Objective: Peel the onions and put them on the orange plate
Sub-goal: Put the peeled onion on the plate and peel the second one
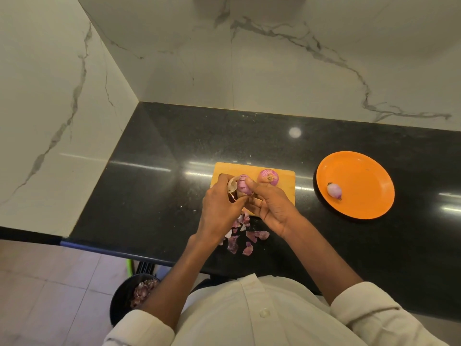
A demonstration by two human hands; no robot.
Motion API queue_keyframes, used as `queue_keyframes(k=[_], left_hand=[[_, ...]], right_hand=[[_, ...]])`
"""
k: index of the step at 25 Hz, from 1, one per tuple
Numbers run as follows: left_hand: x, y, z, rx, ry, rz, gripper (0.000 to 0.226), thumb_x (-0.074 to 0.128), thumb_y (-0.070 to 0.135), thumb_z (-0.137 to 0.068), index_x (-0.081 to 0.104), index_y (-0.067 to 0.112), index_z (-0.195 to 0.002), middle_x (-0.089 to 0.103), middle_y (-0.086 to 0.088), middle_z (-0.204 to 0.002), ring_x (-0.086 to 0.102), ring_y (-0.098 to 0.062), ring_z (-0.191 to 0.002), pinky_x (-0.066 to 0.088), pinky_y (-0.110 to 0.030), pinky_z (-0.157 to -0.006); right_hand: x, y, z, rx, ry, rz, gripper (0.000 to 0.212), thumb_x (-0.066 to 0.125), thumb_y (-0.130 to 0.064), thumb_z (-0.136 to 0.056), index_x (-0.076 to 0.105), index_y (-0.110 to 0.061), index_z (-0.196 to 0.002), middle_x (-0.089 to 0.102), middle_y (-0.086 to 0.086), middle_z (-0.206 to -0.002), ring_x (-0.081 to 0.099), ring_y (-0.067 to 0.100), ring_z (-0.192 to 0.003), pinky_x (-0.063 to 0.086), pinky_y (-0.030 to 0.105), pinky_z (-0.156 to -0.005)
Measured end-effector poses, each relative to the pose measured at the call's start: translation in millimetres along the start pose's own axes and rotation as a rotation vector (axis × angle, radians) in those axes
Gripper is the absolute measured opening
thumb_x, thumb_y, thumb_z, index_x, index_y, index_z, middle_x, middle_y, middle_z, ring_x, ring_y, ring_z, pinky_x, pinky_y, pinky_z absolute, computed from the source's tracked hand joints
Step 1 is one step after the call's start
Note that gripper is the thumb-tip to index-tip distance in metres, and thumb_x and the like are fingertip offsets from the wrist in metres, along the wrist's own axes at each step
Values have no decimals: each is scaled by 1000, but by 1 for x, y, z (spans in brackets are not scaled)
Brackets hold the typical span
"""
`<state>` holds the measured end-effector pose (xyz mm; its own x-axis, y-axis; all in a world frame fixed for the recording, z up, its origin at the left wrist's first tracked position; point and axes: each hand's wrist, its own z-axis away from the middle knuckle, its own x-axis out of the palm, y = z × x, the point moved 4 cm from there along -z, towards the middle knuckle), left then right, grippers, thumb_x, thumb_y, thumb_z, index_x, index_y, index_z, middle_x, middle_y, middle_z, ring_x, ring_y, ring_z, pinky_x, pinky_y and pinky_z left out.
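One peeled onion (334, 190) on orange plate (361, 168)

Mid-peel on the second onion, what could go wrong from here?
1. Both hands, left and right, hold the onion in the air over the board's edge; if the grip slips it may roll off the counter.
2. Peels lie near the counter edge and may fall to the floor.
3. The unpeeled onion sits loose on the board and could get knocked.
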<state>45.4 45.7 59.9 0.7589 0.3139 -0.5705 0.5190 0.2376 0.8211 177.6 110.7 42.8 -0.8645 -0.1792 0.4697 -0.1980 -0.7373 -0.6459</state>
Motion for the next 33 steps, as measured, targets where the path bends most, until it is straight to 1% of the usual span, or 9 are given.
queue_keyframes(k=[4, 7, 11, 14, 19, 23, 25, 28, 33], left_hand=[[-3, -1, 6, 8, 47, 164, 15, 76, 12, -98, 75, 14, -113, 76, 5, -95, 75, -13, -86, 66, -38, -79], [-9, -17, 3, -137, 86, 399, 23, 62, -8, -99, 80, 5, -103, 78, -8, -87, 77, -27, -75, 67, -44, -73], [-7, -35, 9, -346, 14, 591, 13, 63, -2, -102, 76, -1, -101, 76, -15, -82, 71, -22, -69, 64, -31, -69], [-4, -58, 14, -445, -5, 546, 14, 63, 3, -104, 77, 5, -101, 77, -13, -84, 72, -24, -77, 66, -39, -77], [-5, -55, 13, -282, -69, -17, 33, 70, 9, -98, 70, 19, -129, 72, 3, -114, 70, -12, -101, 61, -40, -93], [-10, -36, 8, -194, -54, -306, 51, 72, 29, -98, 59, 34, -146, 49, 3, -144, 45, -19, -131, 38, -44, -110], [-17, -22, 5, -139, 42, -183, 34, 74, 34, -97, 70, 36, -130, 55, 7, -139, 49, -16, -129, 42, -46, -110], [-21, 0, 2, -70, 81, 196, 12, 79, 27, -96, 80, 27, -108, 74, 13, -109, 68, -10, -102, 60, -42, -91], [-17, 10, 0, -42, 77, 216, 9, 82, 17, -93, 85, 15, -102, 79, 8, -90, 74, -12, -85, 64, -37, -79]], right_hand=[[-3, -1, 2, -5, 8, -41, 42, 79, -20, -93, 67, 1, -128, 77, 21, -117, 73, 31, -105, 61, 41, -96], [-5, 2, 3, 20, -1, -36, 34, 79, -19, -93, 71, -4, -122, 76, 21, -119, 76, 29, -103, 66, 33, -79], [-5, 4, 4, 8, -17, 9, 35, 81, -15, -89, 74, -7, -122, 76, 18, -121, 75, 28, -100, 62, 30, -72], [-7, 5, 4, -34, -7, 63, 41, 83, -16, -87, 72, -12, -127, 77, 15, -118, 77, 30, -97, 62, 33, -75], [-12, 1, 3, -233, 69, 367, 38, 86, -13, -84, 76, -22, -120, 70, 7, -123, 75, 24, -107, 64, 33, -81], [-9, 3, 4, -238, 50, 354, 38, 83, -31, -84, 77, -28, -122, 75, 4, -121, 72, 27, -114, 59, 45, -95], [-8, 2, 7, -242, 41, 359, 37, 76, -43, -87, 76, -34, -123, 75, 1, -121, 70, 29, -116, 57, 48, -97], [-3, 0, 11, -265, 12, 397, 35, 64, -52, -96, 71, -41, -128, 72, 0, -124, 73, 25, -112, 60, 40, -91], [1, -3, 15, -342, -12, 420, 38, 64, -47, -97, 69, -39, -134, 72, 3, -120, 73, 26, -103, 60, 55, -92]])
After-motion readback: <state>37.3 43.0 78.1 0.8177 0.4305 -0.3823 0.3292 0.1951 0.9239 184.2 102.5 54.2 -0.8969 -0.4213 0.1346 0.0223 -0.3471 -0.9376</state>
